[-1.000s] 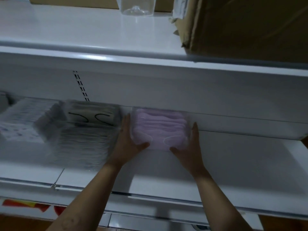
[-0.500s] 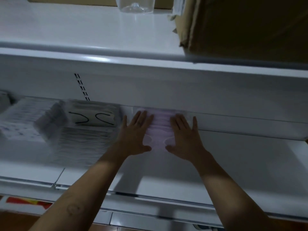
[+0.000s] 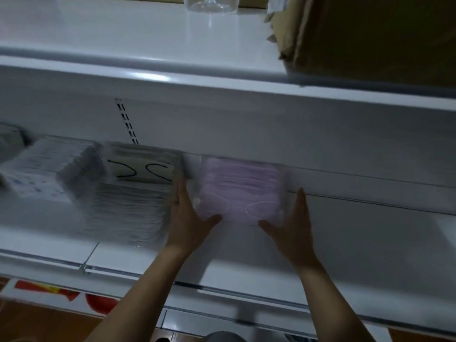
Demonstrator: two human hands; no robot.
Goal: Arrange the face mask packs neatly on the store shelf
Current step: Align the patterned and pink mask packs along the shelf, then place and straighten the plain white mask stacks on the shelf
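Observation:
A clear pack of pink face masks (image 3: 240, 191) lies flat on the white middle shelf (image 3: 370, 230), close to the back wall. My left hand (image 3: 188, 218) lies against its left side with straight fingers and the thumb across the front corner. My right hand (image 3: 293, 225) mirrors this on the right side. Just left of my left hand is a pack of white masks (image 3: 130, 213), with a beige pack with black ear loops (image 3: 142, 166) behind it. Another white pack (image 3: 47, 169) lies further left.
The upper shelf (image 3: 148, 67) overhangs the work area and carries a cardboard box (image 3: 382, 38) at the right and a clear plastic container (image 3: 211, 3) at the back. To the right of the pink pack the shelf surface is bare.
Half a second ago both palms lay flat on top of the pink pack. Both hands have since slid off to its left and right sides.

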